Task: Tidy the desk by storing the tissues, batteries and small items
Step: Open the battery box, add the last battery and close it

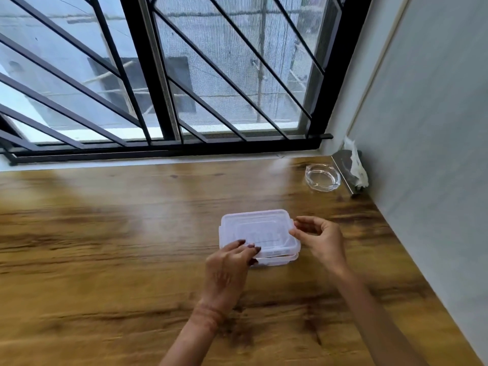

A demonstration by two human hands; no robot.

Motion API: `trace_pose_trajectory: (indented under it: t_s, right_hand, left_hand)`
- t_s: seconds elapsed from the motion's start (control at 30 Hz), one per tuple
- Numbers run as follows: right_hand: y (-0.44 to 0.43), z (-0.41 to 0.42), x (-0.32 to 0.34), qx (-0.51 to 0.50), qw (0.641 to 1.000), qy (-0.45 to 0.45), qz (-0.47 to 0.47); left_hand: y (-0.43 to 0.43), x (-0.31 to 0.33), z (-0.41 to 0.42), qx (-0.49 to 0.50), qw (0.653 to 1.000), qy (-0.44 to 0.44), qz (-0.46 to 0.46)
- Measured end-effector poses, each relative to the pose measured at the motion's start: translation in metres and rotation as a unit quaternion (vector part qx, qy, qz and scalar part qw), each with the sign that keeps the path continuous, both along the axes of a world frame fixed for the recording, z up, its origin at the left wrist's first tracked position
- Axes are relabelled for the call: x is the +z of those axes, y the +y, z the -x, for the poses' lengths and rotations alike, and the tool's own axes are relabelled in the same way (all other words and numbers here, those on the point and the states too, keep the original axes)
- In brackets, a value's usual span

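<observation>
A clear plastic box (260, 235) with a lid lies on the wooden desk (105, 247), right of centre. The lid sits slightly askew over the base. My left hand (229, 268) grips the box's near left corner, fingertips on the lid and thumb at its edge. My right hand (320, 239) pinches the clip on the box's right side between thumb and fingers. What is inside the box cannot be made out. A metal tissue holder (344, 167) with a white tissue (356, 165) sticking out stands in the far right corner.
A glass ashtray (322, 177) sits beside the tissue holder at the back right. A barred window (158, 75) runs along the desk's far edge. A grey wall (427, 154) borders the desk on the right.
</observation>
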State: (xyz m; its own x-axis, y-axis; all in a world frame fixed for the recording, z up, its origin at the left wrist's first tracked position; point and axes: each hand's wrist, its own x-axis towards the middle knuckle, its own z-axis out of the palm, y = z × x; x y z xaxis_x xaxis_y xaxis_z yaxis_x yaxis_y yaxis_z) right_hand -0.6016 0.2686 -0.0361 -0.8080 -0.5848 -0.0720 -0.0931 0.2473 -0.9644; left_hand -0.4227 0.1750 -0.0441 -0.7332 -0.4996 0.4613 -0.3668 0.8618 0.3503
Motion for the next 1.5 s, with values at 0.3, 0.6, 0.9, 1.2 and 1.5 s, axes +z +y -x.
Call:
trace_pose_trajectory:
  t_s: [0.3,0.6,0.9,1.2,1.5]
  right_hand:
    - [0.004,-0.013,-0.008,-0.025,0.999,0.037,-0.009]
    - [0.006,-0.013,-0.018,-0.033,0.999,-0.012,-0.031]
    - [0.003,-0.013,-0.032,-0.008,0.981,-0.186,-0.059]
    - [0.003,-0.021,-0.018,-0.070,0.994,-0.082,-0.004]
    - [0.004,-0.034,-0.005,-0.022,0.995,0.087,-0.055]
  left_hand:
    - [0.004,-0.011,-0.005,-0.009,0.999,0.026,0.027]
    - [0.003,-0.021,-0.011,0.096,0.985,0.107,-0.100]
    - [-0.017,-0.011,-0.014,0.239,0.747,0.150,-0.602]
    - [-0.019,-0.010,-0.015,0.206,0.649,0.192,-0.707]
    - [-0.006,-0.009,-0.002,0.190,0.792,0.185,-0.549]
